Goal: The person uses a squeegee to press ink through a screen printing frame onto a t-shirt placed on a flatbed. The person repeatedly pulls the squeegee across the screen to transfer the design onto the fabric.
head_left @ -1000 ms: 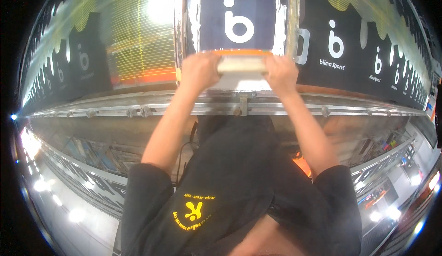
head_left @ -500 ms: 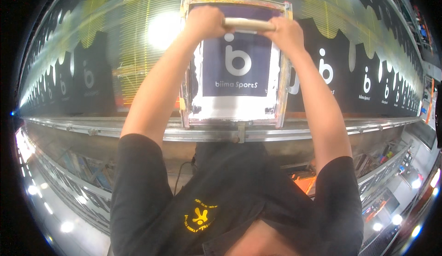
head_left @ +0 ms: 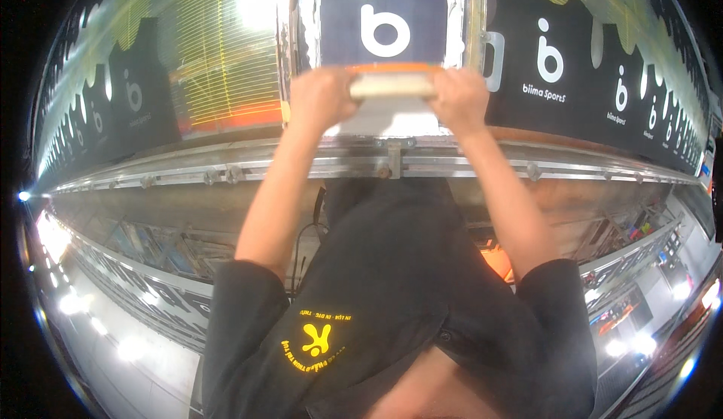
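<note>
Both your left hand point(head_left: 322, 96) and right hand point(head_left: 461, 96) have fingers wrapped around the squeegee point(head_left: 392, 85), set across the framed screen point(head_left: 335, 31) toward its near end; uneven pressure between them could leave the white ink point(head_left: 410, 123) streaked or patchy.

Bright white lights point(head_left: 644, 344) glared toward both lower corners, and an orange object point(head_left: 497, 262), too hidden to identify, showed right of centre.

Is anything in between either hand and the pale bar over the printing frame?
Nothing visible: the left hand and right hand directly grip opposite ends of the pale bar.
</note>
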Action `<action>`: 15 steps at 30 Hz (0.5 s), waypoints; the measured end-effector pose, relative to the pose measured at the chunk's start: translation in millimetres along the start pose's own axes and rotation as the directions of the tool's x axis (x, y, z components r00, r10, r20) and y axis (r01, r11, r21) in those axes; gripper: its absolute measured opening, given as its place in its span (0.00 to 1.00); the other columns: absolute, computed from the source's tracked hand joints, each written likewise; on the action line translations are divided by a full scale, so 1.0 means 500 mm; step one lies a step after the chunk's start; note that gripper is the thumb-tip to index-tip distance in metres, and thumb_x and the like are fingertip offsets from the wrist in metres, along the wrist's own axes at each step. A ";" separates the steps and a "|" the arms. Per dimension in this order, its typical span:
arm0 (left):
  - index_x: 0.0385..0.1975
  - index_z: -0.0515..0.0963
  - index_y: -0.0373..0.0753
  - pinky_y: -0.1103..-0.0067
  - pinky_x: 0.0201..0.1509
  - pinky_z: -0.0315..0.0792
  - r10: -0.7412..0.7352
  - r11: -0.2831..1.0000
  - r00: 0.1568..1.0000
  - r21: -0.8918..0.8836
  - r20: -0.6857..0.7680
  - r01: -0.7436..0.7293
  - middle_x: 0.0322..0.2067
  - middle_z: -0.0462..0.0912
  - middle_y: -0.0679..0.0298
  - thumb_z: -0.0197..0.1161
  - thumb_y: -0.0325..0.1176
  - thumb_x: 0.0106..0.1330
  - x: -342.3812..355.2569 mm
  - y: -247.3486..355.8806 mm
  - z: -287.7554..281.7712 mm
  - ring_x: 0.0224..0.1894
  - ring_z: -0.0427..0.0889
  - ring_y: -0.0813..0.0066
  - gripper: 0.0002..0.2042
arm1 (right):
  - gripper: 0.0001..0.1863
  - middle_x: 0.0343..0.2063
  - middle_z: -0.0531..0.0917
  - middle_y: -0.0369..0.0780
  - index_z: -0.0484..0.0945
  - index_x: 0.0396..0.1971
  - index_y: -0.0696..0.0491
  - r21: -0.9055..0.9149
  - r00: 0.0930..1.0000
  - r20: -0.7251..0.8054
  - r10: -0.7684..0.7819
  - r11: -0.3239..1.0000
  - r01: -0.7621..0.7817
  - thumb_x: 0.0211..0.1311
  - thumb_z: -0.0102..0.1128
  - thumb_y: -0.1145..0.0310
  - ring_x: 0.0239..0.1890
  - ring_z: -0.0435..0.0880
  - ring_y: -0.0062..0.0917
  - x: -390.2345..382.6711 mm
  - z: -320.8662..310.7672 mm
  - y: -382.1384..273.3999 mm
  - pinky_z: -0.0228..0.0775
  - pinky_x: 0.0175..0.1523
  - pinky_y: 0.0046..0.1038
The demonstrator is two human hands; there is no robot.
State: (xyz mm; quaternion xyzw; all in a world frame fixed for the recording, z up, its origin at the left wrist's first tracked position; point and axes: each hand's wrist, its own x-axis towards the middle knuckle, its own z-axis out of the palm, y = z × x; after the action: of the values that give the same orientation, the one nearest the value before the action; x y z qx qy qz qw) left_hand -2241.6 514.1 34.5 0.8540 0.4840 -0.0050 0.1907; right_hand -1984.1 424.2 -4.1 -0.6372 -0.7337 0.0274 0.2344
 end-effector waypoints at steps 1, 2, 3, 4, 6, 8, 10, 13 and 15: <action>0.36 0.91 0.50 0.65 0.41 0.84 0.027 1.000 0.997 -0.012 -0.066 -0.028 0.33 0.91 0.62 0.78 0.43 0.53 -0.049 0.013 0.017 0.35 0.91 0.59 0.12 | 0.20 0.28 0.79 0.34 0.80 0.30 0.46 -0.010 0.999 0.047 0.017 1.000 -0.017 0.35 0.82 0.63 0.34 0.82 0.30 -0.045 -0.015 -0.023 0.70 0.41 0.35; 0.36 0.91 0.49 0.64 0.40 0.83 0.038 0.999 0.995 -0.029 -0.094 -0.041 0.32 0.91 0.62 0.79 0.45 0.53 -0.093 0.014 0.042 0.35 0.90 0.58 0.13 | 0.21 0.29 0.79 0.34 0.80 0.31 0.46 0.002 0.999 0.055 -0.002 1.000 0.002 0.35 0.82 0.62 0.35 0.82 0.30 -0.079 -0.026 -0.039 0.70 0.42 0.35; 0.35 0.91 0.49 0.63 0.40 0.83 0.044 0.998 0.991 -0.047 -0.123 -0.050 0.32 0.90 0.61 0.79 0.48 0.54 -0.127 0.017 0.054 0.36 0.90 0.57 0.14 | 0.21 0.29 0.79 0.34 0.80 0.31 0.47 0.017 0.998 0.064 -0.026 1.000 0.025 0.35 0.82 0.61 0.36 0.82 0.30 -0.103 -0.037 -0.048 0.70 0.43 0.34; 0.34 0.90 0.47 0.63 0.40 0.83 0.032 0.999 0.999 -0.023 -0.040 -0.033 0.32 0.90 0.61 0.78 0.50 0.55 -0.132 0.027 0.044 0.36 0.90 0.56 0.15 | 0.20 0.28 0.79 0.35 0.80 0.29 0.47 0.026 0.997 0.062 -0.040 0.999 0.039 0.37 0.82 0.59 0.33 0.81 0.31 -0.105 -0.044 -0.051 0.70 0.40 0.36; 0.32 0.90 0.44 0.62 0.40 0.82 0.001 1.000 0.992 0.028 0.124 -0.005 0.31 0.90 0.61 0.78 0.54 0.56 -0.118 0.040 0.014 0.35 0.90 0.54 0.19 | 0.18 0.24 0.79 0.37 0.80 0.25 0.48 0.045 0.996 0.057 -0.067 0.997 0.065 0.41 0.81 0.56 0.29 0.80 0.34 -0.091 -0.054 -0.052 0.71 0.35 0.38; 0.30 0.89 0.40 0.61 0.39 0.82 0.008 0.994 0.978 0.108 0.209 -0.031 0.29 0.89 0.57 0.75 0.62 0.58 -0.076 0.061 -0.006 0.34 0.90 0.52 0.26 | 0.22 0.24 0.80 0.38 0.80 0.24 0.50 0.092 0.987 0.163 -0.011 0.996 -0.004 0.44 0.81 0.50 0.29 0.81 0.36 -0.060 -0.053 -0.041 0.72 0.34 0.40; 0.30 0.90 0.40 0.63 0.39 0.83 0.028 0.991 0.982 0.126 0.185 -0.051 0.27 0.89 0.55 0.74 0.65 0.57 -0.048 0.071 -0.008 0.34 0.90 0.54 0.28 | 0.27 0.24 0.82 0.40 0.80 0.23 0.51 0.107 0.951 0.306 0.052 0.990 -0.088 0.46 0.79 0.41 0.30 0.83 0.38 -0.020 -0.045 -0.026 0.74 0.34 0.42; 0.30 0.90 0.39 0.64 0.42 0.84 -0.019 0.993 0.937 0.112 0.349 -0.021 0.28 0.90 0.56 0.73 0.73 0.52 0.008 0.068 -0.013 0.35 0.91 0.55 0.35 | 0.40 0.25 0.86 0.43 0.83 0.24 0.54 0.044 0.802 0.568 0.183 0.967 -0.251 0.46 0.73 0.24 0.32 0.87 0.41 0.016 -0.042 -0.005 0.77 0.37 0.41; 0.31 0.90 0.37 0.61 0.43 0.84 -0.004 0.999 0.885 0.035 0.466 -0.014 0.28 0.90 0.50 0.73 0.78 0.47 0.043 0.041 -0.001 0.36 0.91 0.50 0.40 | 0.44 0.28 0.88 0.46 0.85 0.28 0.55 0.044 0.691 0.687 0.226 0.935 -0.351 0.47 0.70 0.21 0.36 0.89 0.42 0.037 -0.046 0.003 0.78 0.41 0.41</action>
State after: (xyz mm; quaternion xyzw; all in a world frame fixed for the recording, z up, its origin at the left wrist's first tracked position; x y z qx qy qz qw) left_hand -2213.1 522.7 37.3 0.8324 0.4218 -0.2185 0.2856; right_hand -1975.5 436.1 21.7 -0.6688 -0.6532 0.3551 0.0009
